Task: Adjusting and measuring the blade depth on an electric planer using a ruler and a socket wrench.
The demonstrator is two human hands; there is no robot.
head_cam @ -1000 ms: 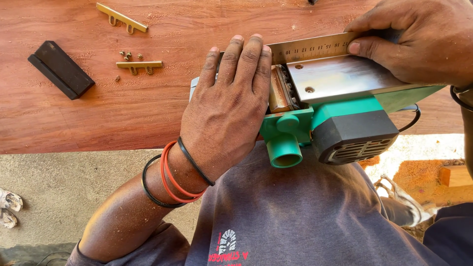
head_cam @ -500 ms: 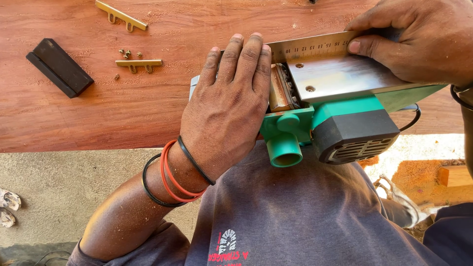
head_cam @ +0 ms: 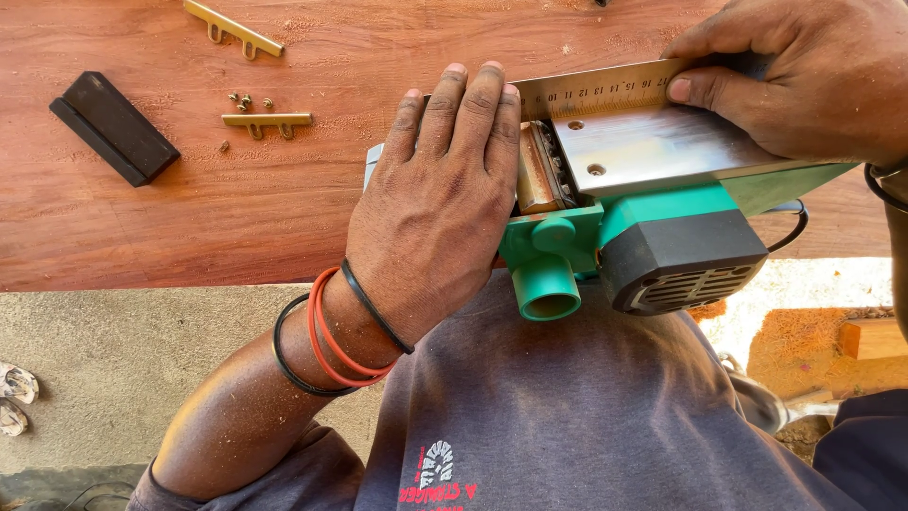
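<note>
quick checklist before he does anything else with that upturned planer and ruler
1. Left hand flat on the green planer: ok.
2. Right hand pinning the steel ruler against the sole: ok.
3. Fingers off the cutter drum: not ok, fingertips lie beside it.
4. Power cord unplugged: cannot tell.
5. Loose screws and brass brackets away from the planer: ok.

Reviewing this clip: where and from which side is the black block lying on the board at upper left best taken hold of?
Grip the black block across its two long sides, near the middle, coming straight down from above. It lies flat and diagonal on the wooden board, long and narrow, with bare wood along both long edges, so fingers likely fit either side. The left hand, now flat on the green planer, is nearer.
</note>
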